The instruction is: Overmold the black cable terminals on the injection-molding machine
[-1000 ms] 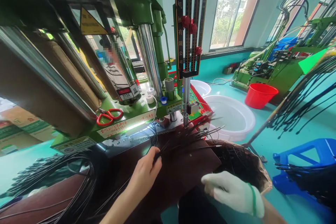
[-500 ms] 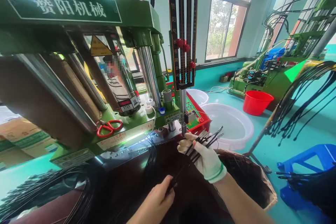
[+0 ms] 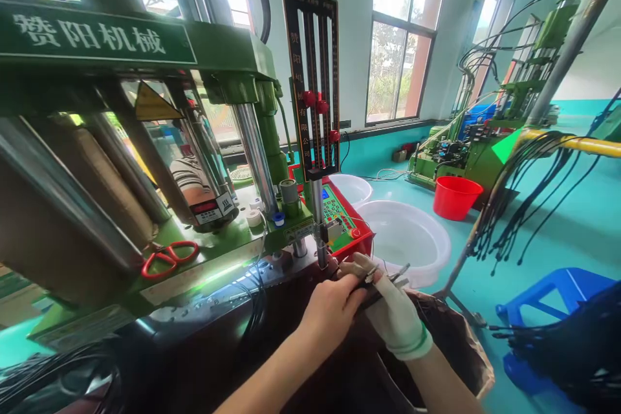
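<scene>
My bare left hand [image 3: 332,307] is closed, with its fingertips at a small bundle of black cables [image 3: 372,297]. My right hand [image 3: 395,317], in a white glove with a green cuff, is closed around the same bundle. Pale and dark cable ends stick out past the right fingers. The two hands meet in front of the green press [image 3: 228,239], close to its metal post. Most of the bundle is hidden by my fingers, and so is whatever exact piece the left fingertips pinch.
Red-handled scissors [image 3: 169,259] lie on the press bed. A red control panel [image 3: 361,244], a white tub [image 3: 439,239] and a red bucket [image 3: 456,197] stand beyond. An open paper-lined container [image 3: 478,362] is below right, near a blue stool [image 3: 514,314] and hanging black cables [image 3: 509,207].
My left hand has moved up and right along the cables, from their lower part to beside my right hand. The view has shifted, so the press appears further left.
</scene>
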`<move>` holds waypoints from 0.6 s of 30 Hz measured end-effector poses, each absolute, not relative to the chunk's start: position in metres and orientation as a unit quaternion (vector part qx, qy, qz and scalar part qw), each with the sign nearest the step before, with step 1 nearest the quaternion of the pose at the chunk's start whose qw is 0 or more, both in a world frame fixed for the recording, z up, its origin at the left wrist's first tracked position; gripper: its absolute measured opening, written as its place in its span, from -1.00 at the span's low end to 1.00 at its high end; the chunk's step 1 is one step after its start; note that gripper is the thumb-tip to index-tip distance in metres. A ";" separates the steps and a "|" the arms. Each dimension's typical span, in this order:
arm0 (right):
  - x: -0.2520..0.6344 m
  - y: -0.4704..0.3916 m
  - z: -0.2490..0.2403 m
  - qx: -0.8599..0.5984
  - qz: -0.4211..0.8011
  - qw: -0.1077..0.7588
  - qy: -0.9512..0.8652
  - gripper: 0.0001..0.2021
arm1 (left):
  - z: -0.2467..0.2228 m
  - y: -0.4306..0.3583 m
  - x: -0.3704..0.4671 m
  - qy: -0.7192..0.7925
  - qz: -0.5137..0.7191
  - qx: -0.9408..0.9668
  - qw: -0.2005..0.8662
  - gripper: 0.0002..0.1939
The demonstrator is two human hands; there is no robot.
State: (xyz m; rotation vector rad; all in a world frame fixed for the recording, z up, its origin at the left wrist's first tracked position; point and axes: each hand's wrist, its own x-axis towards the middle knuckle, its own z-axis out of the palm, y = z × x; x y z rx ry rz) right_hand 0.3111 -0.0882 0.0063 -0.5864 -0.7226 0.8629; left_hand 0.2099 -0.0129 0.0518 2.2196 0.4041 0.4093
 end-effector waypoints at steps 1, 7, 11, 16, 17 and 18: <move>0.313 -0.090 0.006 -0.279 0.392 0.806 -0.345 -0.68 | 0.054 -0.015 0.210 0.163 0.185 0.896 0.370 -0.75; 0.321 -0.101 0.002 -0.313 0.358 0.797 -0.372 -0.75 | 0.067 -0.021 0.215 0.156 0.157 0.762 0.609 -0.79; 0.325 -0.104 -0.001 -0.323 0.373 0.803 -0.334 -0.77 | 0.068 -0.024 0.220 0.160 0.178 0.754 0.612 -0.78; 0.328 -0.104 -0.007 -0.402 0.333 0.787 -0.328 -0.69 | 0.072 -0.034 0.217 0.190 0.245 0.853 0.419 -0.75; 0.328 -0.105 -0.008 -0.415 0.325 0.782 -0.334 -0.65 | 0.074 -0.037 0.216 0.189 0.249 0.866 0.391 -0.75; 0.328 -0.106 -0.008 -0.425 0.320 0.775 -0.340 -0.61 | 0.076 -0.040 0.216 0.188 0.250 0.877 0.365 -0.74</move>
